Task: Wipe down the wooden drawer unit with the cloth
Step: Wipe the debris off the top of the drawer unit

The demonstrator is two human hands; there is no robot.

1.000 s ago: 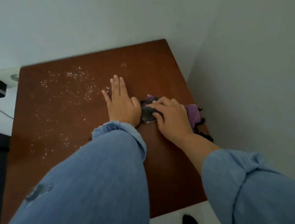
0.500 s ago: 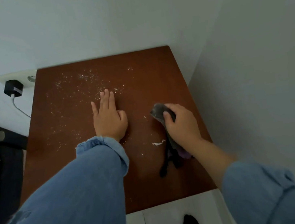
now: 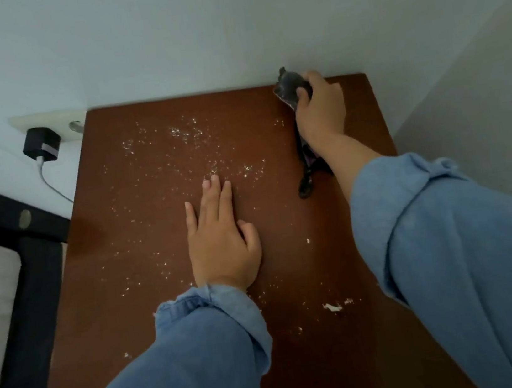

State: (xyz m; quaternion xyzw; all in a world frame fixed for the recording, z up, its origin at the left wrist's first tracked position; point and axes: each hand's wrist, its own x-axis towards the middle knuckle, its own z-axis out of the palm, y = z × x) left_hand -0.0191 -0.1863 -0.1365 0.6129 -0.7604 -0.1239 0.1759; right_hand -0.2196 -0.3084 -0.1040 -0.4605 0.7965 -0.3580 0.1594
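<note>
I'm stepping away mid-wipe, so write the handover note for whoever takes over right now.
Left hand: flat on the top near the middle, fingers straight, holding nothing.
Right hand: grips the cloth at the far right corner, by the wall; the cloth's tail trails back under the wrist.
Done: the right strip near the hand looks mostly free of specks.
Left: white crumbs cover the centre and left of the top, and a bigger white scrap lies near the front right. The unit's front and sides are out of view.
</note>
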